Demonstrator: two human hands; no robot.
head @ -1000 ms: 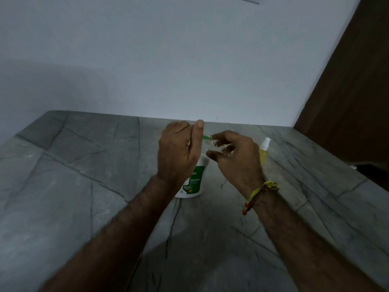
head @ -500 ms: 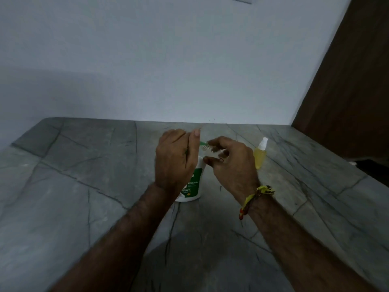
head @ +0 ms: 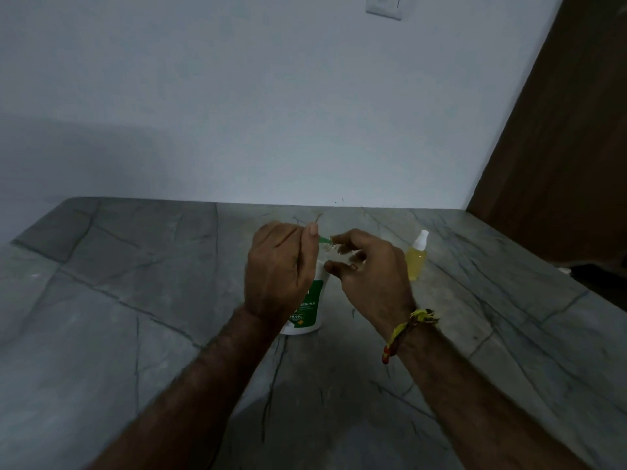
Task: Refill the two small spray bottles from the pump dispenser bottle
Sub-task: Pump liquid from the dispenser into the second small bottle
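Observation:
A white pump dispenser bottle (head: 307, 310) with a green label stands on the grey stone counter (head: 135, 300), mostly hidden behind my left hand (head: 280, 273). My left hand curls over the bottle's top, thumb up by the green pump nozzle (head: 324, 239). My right hand (head: 368, 269) holds a small clear spray bottle (head: 334, 247), its open neck right at the nozzle tip; most of that bottle is hidden by my fingers. A second small spray bottle (head: 418, 257), with yellow liquid and a white cap, stands upright to the right.
The counter meets a pale wall (head: 271, 113) at the back, with a switch plate (head: 383, 6) high up. A dark wooden door or panel (head: 559, 147) rises at the right. A thread bracelet (head: 409, 329) circles my right wrist.
Both hands keep their hold at the pump nozzle. The view has tilted a little, so the hands and bottles sit slightly lower in it.

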